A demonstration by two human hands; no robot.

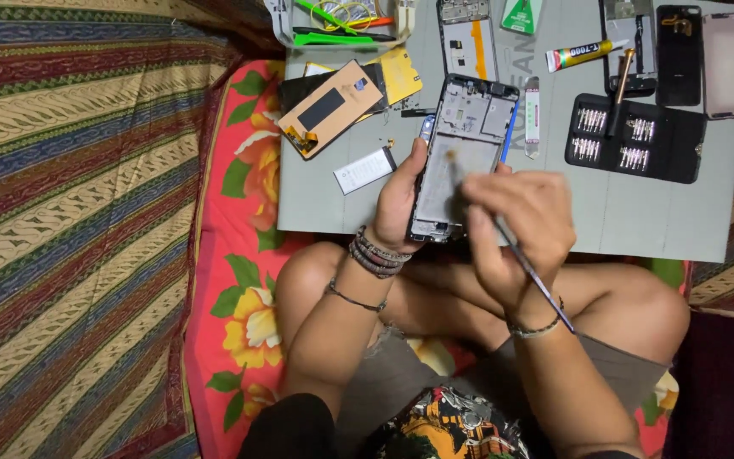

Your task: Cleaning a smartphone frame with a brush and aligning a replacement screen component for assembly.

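My left hand grips the left edge of an opened phone frame, held upright over the grey work mat. The frame's bare metal inside faces me. My right hand holds a thin brush like a pen; its tip touches the middle of the frame, and its long handle runs back past my wrist. Beaded bracelets circle my left wrist. I sit cross-legged with both knees just below the mat.
On the mat lie a copper-backed screen panel, a white battery, a glue tube, a black screwdriver-bit case, another phone frame, dark and pink back covers, and green prying tools. Striped and floral cloth spreads left.
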